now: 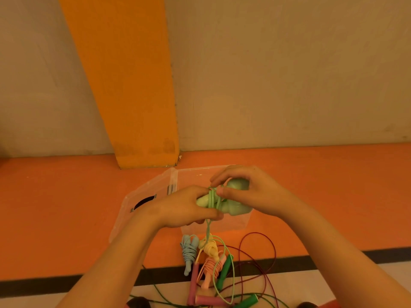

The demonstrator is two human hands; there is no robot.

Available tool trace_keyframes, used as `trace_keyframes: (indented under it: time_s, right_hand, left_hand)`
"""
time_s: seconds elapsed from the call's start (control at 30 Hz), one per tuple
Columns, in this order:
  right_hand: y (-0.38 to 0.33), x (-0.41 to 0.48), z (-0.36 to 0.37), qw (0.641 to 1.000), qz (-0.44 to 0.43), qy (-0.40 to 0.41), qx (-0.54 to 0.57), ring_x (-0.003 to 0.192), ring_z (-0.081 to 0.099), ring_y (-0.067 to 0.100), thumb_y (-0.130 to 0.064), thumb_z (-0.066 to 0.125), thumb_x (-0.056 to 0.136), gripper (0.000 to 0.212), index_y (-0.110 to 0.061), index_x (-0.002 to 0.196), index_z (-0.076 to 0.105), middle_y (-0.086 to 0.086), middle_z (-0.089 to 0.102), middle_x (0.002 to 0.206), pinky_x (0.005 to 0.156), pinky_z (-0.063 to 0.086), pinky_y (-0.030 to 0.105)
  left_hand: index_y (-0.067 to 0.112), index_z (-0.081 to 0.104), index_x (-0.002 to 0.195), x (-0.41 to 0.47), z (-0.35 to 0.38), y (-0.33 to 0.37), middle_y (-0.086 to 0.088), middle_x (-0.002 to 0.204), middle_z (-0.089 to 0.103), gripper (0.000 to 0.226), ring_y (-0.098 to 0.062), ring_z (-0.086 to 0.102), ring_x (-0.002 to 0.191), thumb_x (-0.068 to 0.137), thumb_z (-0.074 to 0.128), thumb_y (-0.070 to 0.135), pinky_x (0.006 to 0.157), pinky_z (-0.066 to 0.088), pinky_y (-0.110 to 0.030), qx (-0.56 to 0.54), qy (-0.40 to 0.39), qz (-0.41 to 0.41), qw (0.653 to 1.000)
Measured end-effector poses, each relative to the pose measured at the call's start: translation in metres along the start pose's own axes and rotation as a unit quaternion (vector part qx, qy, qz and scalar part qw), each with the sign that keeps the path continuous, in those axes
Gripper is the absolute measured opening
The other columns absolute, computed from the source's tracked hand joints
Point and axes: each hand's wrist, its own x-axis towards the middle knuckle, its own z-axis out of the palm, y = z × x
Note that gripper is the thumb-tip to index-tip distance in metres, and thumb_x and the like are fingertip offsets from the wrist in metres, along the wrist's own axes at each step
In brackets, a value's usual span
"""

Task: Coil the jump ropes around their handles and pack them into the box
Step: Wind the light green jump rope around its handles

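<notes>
As the left hand [184, 207] grips the pale-green handles [238, 210] and the right hand [255, 192] pinches their rope [213, 197], slack could uncoil it.

The left hand [184, 207] and the right hand [251, 192] held the pale green rope [236, 209] right over the clear box [222, 225], so they filled the way into its top; the inside was mostly hidden, so the room left in it could not be told. The lid [142, 203] lay open on the box's left and blocked that side; the orange pillar [133, 107] stood behind it. A pile of coiled ropes [206, 256] lay just in front of the box; a loose dark red rope [258, 233] looped beside the pile on the right; a thin green strand [208, 227] hung from the hands down to the pile. Bare orange floor [322, 196] lay open to the right of the box.
</notes>
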Motion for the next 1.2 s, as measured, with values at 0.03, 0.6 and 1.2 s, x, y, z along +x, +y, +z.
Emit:
trace_keyframes:
  time_s: [0.03,0.6,1.2]
  right_hand:
    - [0.001,0.000,-0.001,1.000,-0.005,-0.002,0.003,0.106,0.060,-0.001,-0.041,0.068,0.075,0.026,-0.023,0.093,0.074,-0.012,0.069,0.109,0.097,0.045,0.031]
    - [-0.005,-0.004,-0.021,0.924,0.032,-0.054,0.377,0.095,0.064,0.013,-0.044,0.087,0.055,0.072,-0.015,0.114,0.058,-0.002,0.069,0.101,0.077,0.051,0.023]
    - [-0.002,0.004,0.013,0.950,0.098,0.074,0.288,0.075,0.060,0.018,-0.048,0.053,0.082,0.043,-0.009,0.099,0.061,0.006,0.063,0.083,0.070,0.049,0.027]
  left_hand:
    - [0.015,0.061,0.091,0.000,0.000,0.001,0.012,0.052,0.049,0.010,0.000,0.043,0.043,0.087,0.069,0.019,0.043,0.032,-0.016,-0.005,0.001,0.003,1.000]
    - [0.038,0.061,0.073,-0.007,-0.004,0.004,0.006,0.053,0.042,0.010,-0.006,0.026,0.039,0.069,0.069,0.041,0.041,0.017,-0.021,-0.221,0.002,0.079,0.972]
    - [0.019,0.054,0.088,0.008,0.016,0.013,0.012,0.046,0.047,0.008,-0.002,0.034,0.037,0.094,0.057,0.016,0.038,0.027,-0.016,-0.191,0.222,0.109,0.950]
